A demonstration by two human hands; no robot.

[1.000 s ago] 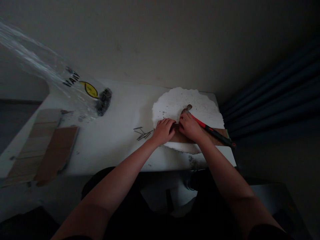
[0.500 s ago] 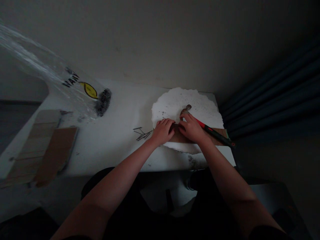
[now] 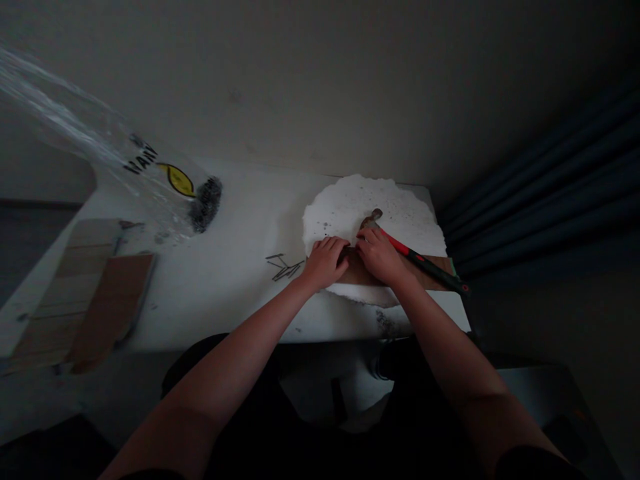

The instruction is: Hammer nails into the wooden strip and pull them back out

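Observation:
A brown wooden board [image 3: 435,272] lies across a round white foam slab [image 3: 350,200] at the right end of the white table [image 3: 235,280]. My left hand [image 3: 325,261] curls over the board's left end. My right hand [image 3: 381,257] presses on the board just beside it, and the fingertips of both hands meet at a small dark spot that I cannot make out. A hammer [image 3: 425,264] with a red and black handle lies on the board along the far side of my right hand, its steel head beyond my fingers.
Several loose nails [image 3: 285,267] lie on the table left of my left hand. A clear plastic bag [image 3: 165,183] with dark contents sits at the back left. Wooden boards [image 3: 100,293] lie at the table's left end. A dark curtain [image 3: 550,193] hangs at the right.
Both hands have shifted only slightly on the board; the view has barely moved. The hammer and nails lie where they were.

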